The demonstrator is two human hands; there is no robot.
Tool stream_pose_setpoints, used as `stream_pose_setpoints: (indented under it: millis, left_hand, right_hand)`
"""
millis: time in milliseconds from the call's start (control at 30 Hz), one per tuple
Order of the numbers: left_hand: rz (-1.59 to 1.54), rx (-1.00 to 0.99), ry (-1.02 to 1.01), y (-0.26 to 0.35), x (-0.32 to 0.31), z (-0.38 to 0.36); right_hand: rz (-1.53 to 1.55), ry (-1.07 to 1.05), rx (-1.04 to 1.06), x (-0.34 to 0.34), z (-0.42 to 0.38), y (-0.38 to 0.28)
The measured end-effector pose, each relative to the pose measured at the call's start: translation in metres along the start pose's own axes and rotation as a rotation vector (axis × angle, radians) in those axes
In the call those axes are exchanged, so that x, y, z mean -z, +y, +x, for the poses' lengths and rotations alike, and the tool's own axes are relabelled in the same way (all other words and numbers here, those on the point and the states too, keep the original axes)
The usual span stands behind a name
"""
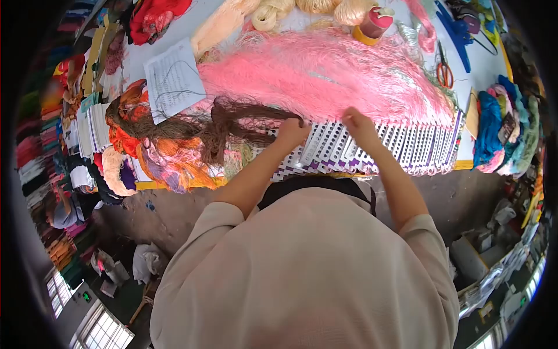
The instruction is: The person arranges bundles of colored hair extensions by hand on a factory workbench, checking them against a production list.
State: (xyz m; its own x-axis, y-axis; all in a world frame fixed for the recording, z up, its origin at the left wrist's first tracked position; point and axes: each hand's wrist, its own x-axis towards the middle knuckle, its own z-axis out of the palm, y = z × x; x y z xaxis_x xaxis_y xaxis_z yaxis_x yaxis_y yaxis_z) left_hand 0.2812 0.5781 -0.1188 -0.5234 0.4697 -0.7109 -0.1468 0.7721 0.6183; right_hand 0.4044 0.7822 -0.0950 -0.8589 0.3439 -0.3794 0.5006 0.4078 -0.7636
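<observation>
A long row of white cards with punched holes [401, 142] lies along the table's near edge, and pink thread [285, 72] spreads out behind it. My left hand [293, 132] is closed at the right end of a dark brown thread bundle [224, 125], over the left part of the cards. Just right of it, my right hand [359, 125] is above the cards, its fingers bent together near the edge of the pink thread. Whatever is between its fingertips is too small to tell.
Orange and red skeins [125, 142] and a printed sheet [173, 81] are at the left. A red and yellow cone [373, 26], scissors [444, 72] and a blue tool [456, 38] lie at the back right. Blue and green skeins [488, 131] hang at the right edge.
</observation>
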Motion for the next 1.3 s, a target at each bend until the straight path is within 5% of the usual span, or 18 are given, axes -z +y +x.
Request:
stream_pose_setpoints:
  millis: [33,167,233,267,333,667,800,867,1000,1233,1300]
  left_hand:
    - [0.151,-0.112,0.165,-0.025,-0.021,0.024]
    - [0.126,-0.195,0.284,-0.016,-0.029,0.018]
    - [-0.13,-0.088,0.151,-0.013,-0.026,0.01]
    - [-0.129,-0.08,0.153,-0.011,-0.023,0.009]
    - [-0.688,0.168,-0.009,-0.008,-0.019,0.006]
    - [-0.313,0.104,-0.108,-0.004,-0.011,0.017]
    - [-0.113,-0.197,0.211,-0.009,0.005,0.005]
    - [-0.771,0.061,0.031,-0.01,0.006,-0.001]
    - [-1.037,0.009,-0.312,0.003,0.006,-0.009]
    - [-0.116,-0.006,-0.245,0.013,-0.007,0.002]
    - [0.424,-0.377,0.147,0.001,0.005,0.003]
  right_hand:
    - [0.022,-0.031,0.04,-0.013,0.004,-0.015]
    - [0.132,-0.201,0.0,-0.052,0.026,-0.003]
    - [0.106,-0.147,0.199,-0.06,0.029,0.006]
    - [0.094,-0.197,0.131,-0.058,0.03,0.008]
    - [0.122,-0.213,0.127,-0.057,0.03,0.009]
    - [0.361,-0.354,-0.077,-0.053,0.033,0.013]
    - [0.374,-0.303,-0.065,-0.052,0.03,0.015]
    - [0.397,-0.349,-0.119,-0.053,0.032,0.018]
    - [0.387,-0.338,-0.123,-0.056,0.03,0.018]
    - [0.637,-0.382,-0.192,-0.054,0.029,0.012]
    - [0.258,-0.325,-0.046,-0.06,0.027,0.018]
